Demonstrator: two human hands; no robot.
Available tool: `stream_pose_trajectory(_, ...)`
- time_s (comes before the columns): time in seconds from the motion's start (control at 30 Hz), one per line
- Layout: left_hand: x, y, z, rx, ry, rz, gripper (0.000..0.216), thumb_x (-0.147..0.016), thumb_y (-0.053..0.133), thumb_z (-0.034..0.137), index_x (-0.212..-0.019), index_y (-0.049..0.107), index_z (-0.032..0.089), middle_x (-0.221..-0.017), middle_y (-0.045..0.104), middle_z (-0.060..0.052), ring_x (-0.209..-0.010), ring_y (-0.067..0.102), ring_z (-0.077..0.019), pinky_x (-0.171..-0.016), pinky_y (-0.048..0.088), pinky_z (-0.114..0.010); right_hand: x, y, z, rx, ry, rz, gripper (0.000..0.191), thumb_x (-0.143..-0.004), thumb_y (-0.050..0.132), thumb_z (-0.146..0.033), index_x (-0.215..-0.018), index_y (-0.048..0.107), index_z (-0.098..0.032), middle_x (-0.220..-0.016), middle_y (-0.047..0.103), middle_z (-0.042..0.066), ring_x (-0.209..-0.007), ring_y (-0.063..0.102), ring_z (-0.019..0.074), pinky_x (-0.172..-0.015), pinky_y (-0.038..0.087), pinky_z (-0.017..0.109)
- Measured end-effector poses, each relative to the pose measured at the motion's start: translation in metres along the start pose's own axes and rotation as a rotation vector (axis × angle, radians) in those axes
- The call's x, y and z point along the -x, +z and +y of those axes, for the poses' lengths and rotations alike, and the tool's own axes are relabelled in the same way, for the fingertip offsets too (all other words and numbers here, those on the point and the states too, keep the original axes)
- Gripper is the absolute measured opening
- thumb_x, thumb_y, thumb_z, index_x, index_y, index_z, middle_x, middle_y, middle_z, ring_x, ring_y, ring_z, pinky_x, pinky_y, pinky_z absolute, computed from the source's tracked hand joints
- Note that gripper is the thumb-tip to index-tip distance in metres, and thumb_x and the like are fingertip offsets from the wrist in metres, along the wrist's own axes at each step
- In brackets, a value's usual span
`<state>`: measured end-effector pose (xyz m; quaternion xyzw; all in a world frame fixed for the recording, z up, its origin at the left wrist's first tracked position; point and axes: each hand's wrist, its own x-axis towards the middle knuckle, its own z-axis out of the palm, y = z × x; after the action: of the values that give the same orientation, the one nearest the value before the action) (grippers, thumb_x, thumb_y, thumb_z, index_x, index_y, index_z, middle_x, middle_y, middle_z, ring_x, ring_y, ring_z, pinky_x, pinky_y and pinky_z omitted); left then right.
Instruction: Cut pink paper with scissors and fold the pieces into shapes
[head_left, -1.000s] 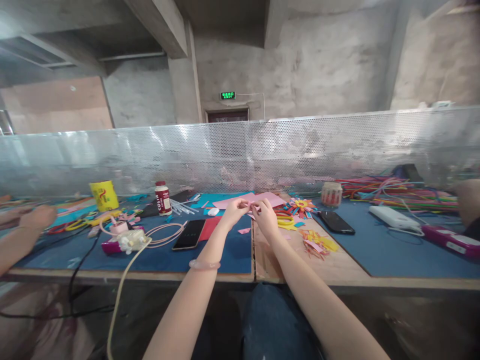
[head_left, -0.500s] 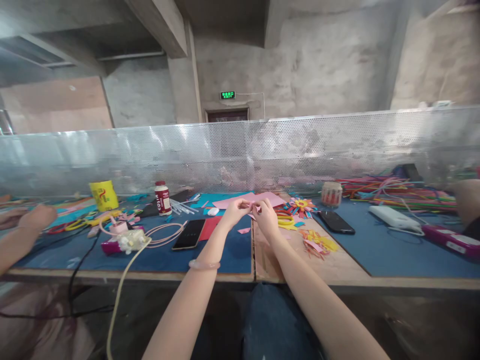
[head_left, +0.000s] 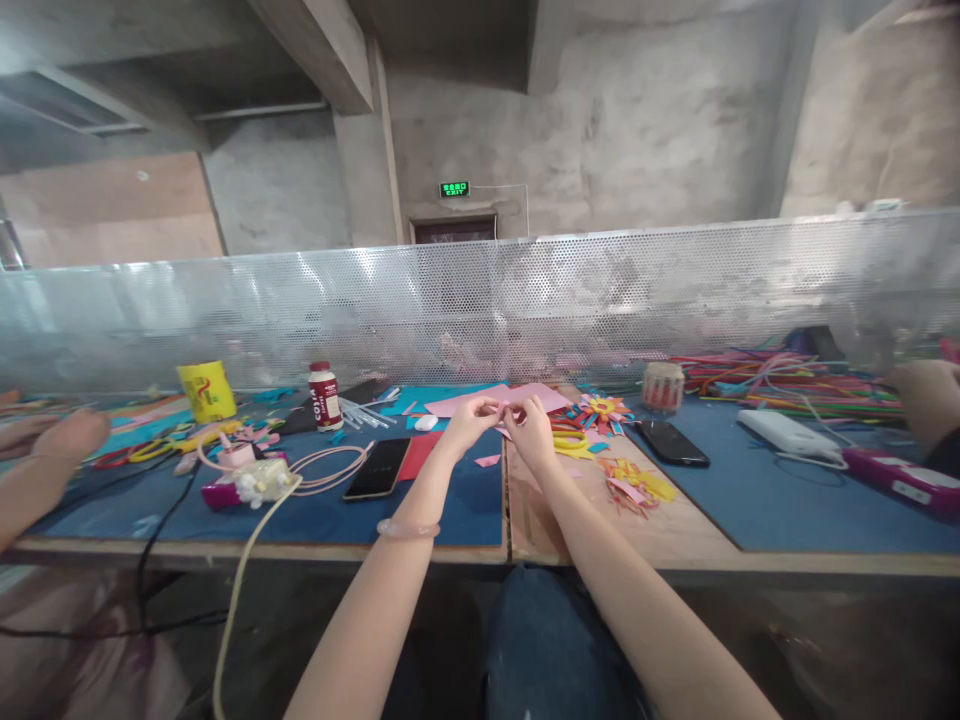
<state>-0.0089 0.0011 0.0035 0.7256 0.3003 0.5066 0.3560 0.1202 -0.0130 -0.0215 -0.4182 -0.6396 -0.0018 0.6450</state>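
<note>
My left hand (head_left: 472, 424) and my right hand (head_left: 531, 430) meet fingertip to fingertip above the table. Both are closed in a pinch on a small piece of pink paper, mostly hidden by the fingers. Just behind them lies a larger sheet of pink paper (head_left: 541, 397). A pink paper scrap (head_left: 487, 461) rests below the left hand. Yellow-handled scissors (head_left: 571, 442) lie close to the right hand, and a multicoloured paper flower (head_left: 602, 410) sits beyond them. Thin yellow and orange paper cuttings (head_left: 634, 484) are heaped nearer me on the right.
Left stand a red-labelled bottle (head_left: 325, 398), a yellow container (head_left: 208, 392), a phone (head_left: 379, 468) and a power strip with cables (head_left: 251, 483). Right are a black phone (head_left: 673, 443), a jar (head_left: 663, 388), a white power bank (head_left: 787, 438) and coloured pipe cleaners (head_left: 795, 388). Other people's hands show at both sides.
My hands stay in nearly the same place, still pinched together. At the right edge, another person's hand has come further into view, moving left.
</note>
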Motion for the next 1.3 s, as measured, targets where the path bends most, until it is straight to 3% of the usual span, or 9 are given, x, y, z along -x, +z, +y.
stream_pose_trajectory(0.13,0.000,-0.001,-0.001,0.000,0.001,0.004,0.025,-0.069,0.062,0.030,-0.087,0.062,0.013,-0.085,0.065,-0.007,-0.082,0.059,-0.0171,-0.076,0.045,-0.029,-0.001,0.000,0.003,-0.057,-0.001,0.036,0.011,-0.077,0.050,-0.027,-0.075,0.056,-0.017,-0.078,0.053,0.003,-0.065,0.050,0.0141,-0.061,0.041,0.026)
stream_pose_trajectory(0.47,0.000,-0.004,-0.002,-0.044,0.031,-0.024,0.023,-0.072,0.059,0.034,-0.085,0.060,0.015,-0.084,0.063,-0.005,-0.081,0.058,-0.0160,-0.076,0.044,-0.028,-0.004,-0.001,0.003,-0.115,0.008,-0.062,0.019,-0.078,0.049,-0.023,-0.076,0.066,-0.016,-0.072,0.058,0.004,-0.065,0.052,0.0156,-0.062,0.042,0.027)
stream_pose_trajectory(0.77,-0.002,-0.006,-0.012,-0.062,0.044,0.034,0.020,-0.070,0.063,0.029,-0.081,0.053,0.015,-0.079,0.057,-0.002,-0.075,0.056,-0.0130,-0.073,0.044,-0.028,-0.005,-0.001,0.003,-0.146,0.018,-0.083,0.020,-0.076,0.048,-0.025,-0.072,0.065,-0.016,-0.070,0.060,0.004,-0.064,0.052,0.0154,-0.062,0.041,0.026)
stream_pose_trajectory(1.1,0.000,-0.004,-0.008,-0.020,-0.049,-0.008,0.021,-0.071,0.062,0.031,-0.081,0.053,0.015,-0.075,0.058,-0.002,-0.070,0.055,-0.0118,-0.067,0.044,-0.025,-0.005,-0.002,0.003,-0.170,0.038,-0.103,0.021,-0.076,0.046,-0.025,-0.066,0.062,-0.016,-0.064,0.056,0.003,-0.065,0.053,0.0160,-0.062,0.040,0.026)
stream_pose_trajectory(1.3,-0.002,-0.005,-0.010,-0.025,-0.061,0.033,0.021,-0.067,0.065,0.028,-0.079,0.055,0.015,-0.075,0.058,-0.002,-0.069,0.054,-0.0120,-0.068,0.043,-0.026,-0.006,-0.002,0.006,-0.333,0.212,-0.102,0.031,-0.081,0.038,-0.031,-0.078,0.064,-0.014,-0.080,0.062,0.006,-0.072,0.056,0.0170,-0.064,0.043,0.027)
